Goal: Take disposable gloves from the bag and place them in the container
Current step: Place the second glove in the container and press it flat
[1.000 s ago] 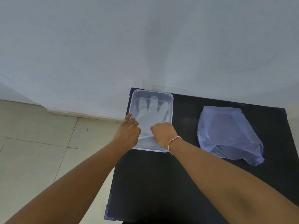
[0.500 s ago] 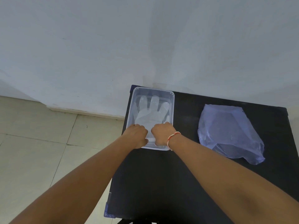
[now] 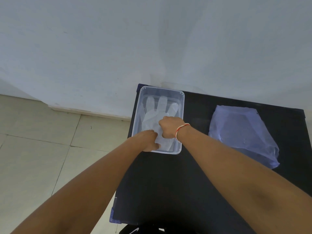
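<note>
A clear plastic container (image 3: 161, 89) stands at the far left corner of the black table (image 3: 168, 183). A translucent disposable glove (image 3: 152, 114) lies flat inside it, fingers pointing to the wall. My left hand (image 3: 148, 140) sits at the container's near rim, its fingers curled on the glove's cuff. My right hand (image 3: 168, 126), with a red and white thread at the wrist, is inside the container with bent fingers pinching the glove's palm. The bluish plastic bag (image 3: 241, 134) lies flat on the table to the right, apart from both hands.
A white wall rises right behind the table. Tiled floor lies to the left, beyond the table's left edge. A dark object with a white mark (image 3: 135, 231) shows below the table's near edge.
My left hand went from the container's left rim to its near rim. My right hand slid farther in, from the cuff onto the glove's palm. The bag has not moved.
</note>
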